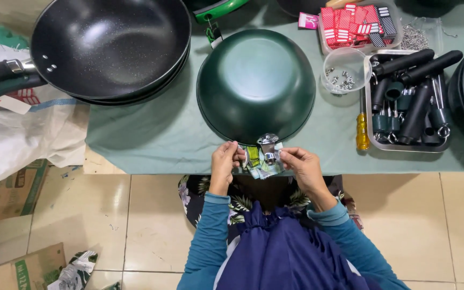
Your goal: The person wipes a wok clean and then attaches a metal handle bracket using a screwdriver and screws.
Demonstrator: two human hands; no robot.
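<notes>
Hands at the handle bracket of an upturned wok

The dark green, round metal wok (256,86) lies upside down on the green cloth-covered table (151,139), its shiny steel bracket (268,145) at the near rim. Left hand (225,164) and right hand (303,166) pinch a green printed paper tag (261,165) closed-fingered beneath it; keeping it flat against the bracket seems wise. A yellow-handled screwdriver (362,131) lies nearby.

One head camera looks straight down, fairly near, onto the table (151,145).

green pan (256,80): glossy metal | bracket (268,144): shiny metal | tablecloth (151,139): matt cloth
</notes>
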